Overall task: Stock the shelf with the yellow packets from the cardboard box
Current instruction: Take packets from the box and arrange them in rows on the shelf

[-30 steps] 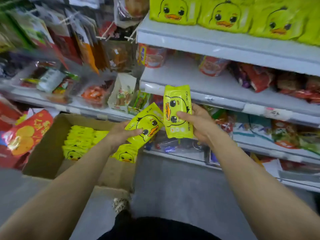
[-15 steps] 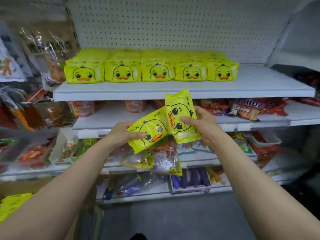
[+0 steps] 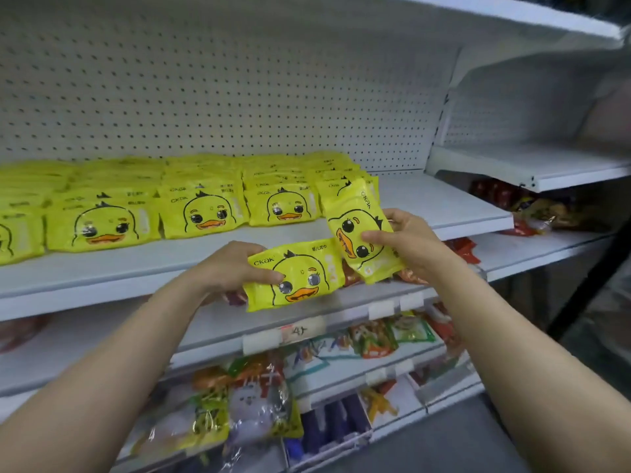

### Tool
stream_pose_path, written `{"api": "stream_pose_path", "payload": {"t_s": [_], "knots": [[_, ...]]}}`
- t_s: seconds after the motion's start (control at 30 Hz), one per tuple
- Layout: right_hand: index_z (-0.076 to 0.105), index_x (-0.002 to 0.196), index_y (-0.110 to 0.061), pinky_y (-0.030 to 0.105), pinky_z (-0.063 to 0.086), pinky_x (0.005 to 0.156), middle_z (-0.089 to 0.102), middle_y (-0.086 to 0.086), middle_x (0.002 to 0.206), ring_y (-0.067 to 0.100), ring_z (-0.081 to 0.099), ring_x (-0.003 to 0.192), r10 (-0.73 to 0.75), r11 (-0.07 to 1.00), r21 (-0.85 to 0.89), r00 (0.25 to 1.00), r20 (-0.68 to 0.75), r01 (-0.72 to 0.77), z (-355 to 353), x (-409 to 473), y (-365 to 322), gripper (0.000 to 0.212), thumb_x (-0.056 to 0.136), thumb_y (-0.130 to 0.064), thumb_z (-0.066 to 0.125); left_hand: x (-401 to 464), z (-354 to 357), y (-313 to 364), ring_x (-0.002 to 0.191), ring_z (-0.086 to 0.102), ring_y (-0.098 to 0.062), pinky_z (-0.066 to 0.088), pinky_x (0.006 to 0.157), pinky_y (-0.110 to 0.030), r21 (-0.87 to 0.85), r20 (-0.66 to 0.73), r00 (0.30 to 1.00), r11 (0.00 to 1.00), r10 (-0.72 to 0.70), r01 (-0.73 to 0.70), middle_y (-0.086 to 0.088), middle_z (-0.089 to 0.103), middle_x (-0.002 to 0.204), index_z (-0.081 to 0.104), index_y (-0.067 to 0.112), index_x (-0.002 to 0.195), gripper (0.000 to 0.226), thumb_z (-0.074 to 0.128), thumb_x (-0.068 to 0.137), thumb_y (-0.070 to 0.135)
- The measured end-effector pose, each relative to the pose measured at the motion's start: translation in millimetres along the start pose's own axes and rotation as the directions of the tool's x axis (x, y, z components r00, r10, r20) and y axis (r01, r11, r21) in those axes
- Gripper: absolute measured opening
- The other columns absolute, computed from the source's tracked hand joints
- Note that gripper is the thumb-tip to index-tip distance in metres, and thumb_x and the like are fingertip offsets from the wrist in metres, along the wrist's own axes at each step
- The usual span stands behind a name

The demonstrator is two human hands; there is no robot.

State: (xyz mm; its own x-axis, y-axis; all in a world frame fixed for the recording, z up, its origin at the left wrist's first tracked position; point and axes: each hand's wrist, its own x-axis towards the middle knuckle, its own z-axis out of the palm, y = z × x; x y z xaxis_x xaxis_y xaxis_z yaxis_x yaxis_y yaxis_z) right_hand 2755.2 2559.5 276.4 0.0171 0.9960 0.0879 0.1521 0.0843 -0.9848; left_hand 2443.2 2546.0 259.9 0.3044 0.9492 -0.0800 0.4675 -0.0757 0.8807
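My left hand (image 3: 235, 268) grips a yellow duck-face packet (image 3: 300, 274) by its left edge, held level in front of the white shelf (image 3: 444, 206). My right hand (image 3: 406, 240) holds a second yellow packet (image 3: 358, 227) turned on end, its top reaching the shelf's front edge beside the rightmost stack. Several stacks of yellow packets (image 3: 205, 209) lie in a row on the left and middle of that shelf. The cardboard box is out of view.
A bare stretch of the same shelf lies to the right of the stacks. A perforated white back panel (image 3: 239, 80) rises behind. Lower shelves (image 3: 307, 336) hold assorted snack bags. Another white shelf (image 3: 529, 169) juts out at the right.
The view has swung up from the box to the shelf. Both hands have risen with their packets toward the shelf's front edge; the left packet has turned level.
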Motion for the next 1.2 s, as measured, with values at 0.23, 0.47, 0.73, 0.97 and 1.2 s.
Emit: {"api": "stream_pose_path", "payload": {"t_s": [0.23, 0.47, 0.73, 0.97, 1.2], "knots": [[0.066, 0.111, -0.015, 0.031, 0.058, 0.061, 0.076, 0.002, 0.098, 0.022, 0.075, 0.081, -0.04, 0.998, -0.045, 0.997, -0.064, 0.037, -35, 81, -28, 0.045, 0.071, -0.009, 0.085, 100, -11, 33, 0.142, 0.03, -0.02, 0.027, 0.102, -0.026, 0.044, -0.025, 0.998, 0.998, 0.05, -0.049, -0.004, 0.034, 0.155, 0.042, 0.012, 0.144, 0.085, 0.083, 0.072, 0.031], [0.067, 0.104, -0.014, 0.036, 0.059, 0.07, 0.077, 0.003, 0.095, 0.022, 0.074, 0.08, -0.075, 0.995, -0.08, 0.992, -0.1, 0.067, -92, 138, -31, 0.043, 0.066, -0.012, 0.087, 169, -2, 63, 0.138, 0.035, -0.017, 0.033, 0.097, -0.026, 0.02, -0.086, 0.988, 0.991, 0.131, -0.129, -0.002, 0.04, 0.151, 0.045, 0.013, 0.143, 0.082, 0.084, 0.072, 0.026], [0.065, 0.11, -0.011, 0.044, 0.06, 0.079, 0.076, 0.005, 0.1, 0.028, 0.074, 0.088, -0.088, 0.966, -0.246, 0.996, -0.008, 0.083, -167, 232, -26, 0.051, 0.065, -0.013, 0.089, 236, 31, 102, 0.116, 0.057, -0.006, 0.036, 0.09, -0.023, 0.053, -0.139, 0.978, 0.988, 0.153, -0.147, 0.002, 0.042, 0.149, 0.048, 0.018, 0.14, 0.08, 0.085, 0.07, 0.03], [0.066, 0.092, -0.013, 0.036, 0.057, 0.078, 0.076, 0.002, 0.093, 0.025, 0.072, 0.087, -0.092, 0.875, -0.455, 0.979, 0.181, 0.167, -221, 322, -9, 0.037, 0.065, -0.009, 0.09, 275, 58, 130, 0.108, 0.056, 0.008, 0.043, 0.085, -0.012, 0.074, -0.138, 0.988, 0.996, 0.065, -0.055, 0.026, 0.064, 0.111, 0.066, 0.027, 0.113, 0.056, 0.088, 0.062, 0.035], [0.071, 0.095, -0.023, 0.04, 0.056, 0.089, 0.075, -0.005, 0.096, 0.018, 0.071, 0.093, -0.012, 0.715, -0.63, 0.906, 0.422, 0.303, -220, 404, 12, 0.042, 0.059, -0.02, 0.094, 274, 76, 142, 0.114, 0.046, -0.003, 0.034, 0.096, -0.024, 0.111, -0.217, 0.976, 0.994, 0.013, 0.011, 0.023, 0.053, 0.112, 0.058, 0.028, 0.125, 0.071, 0.087, 0.06, 0.034]]}}
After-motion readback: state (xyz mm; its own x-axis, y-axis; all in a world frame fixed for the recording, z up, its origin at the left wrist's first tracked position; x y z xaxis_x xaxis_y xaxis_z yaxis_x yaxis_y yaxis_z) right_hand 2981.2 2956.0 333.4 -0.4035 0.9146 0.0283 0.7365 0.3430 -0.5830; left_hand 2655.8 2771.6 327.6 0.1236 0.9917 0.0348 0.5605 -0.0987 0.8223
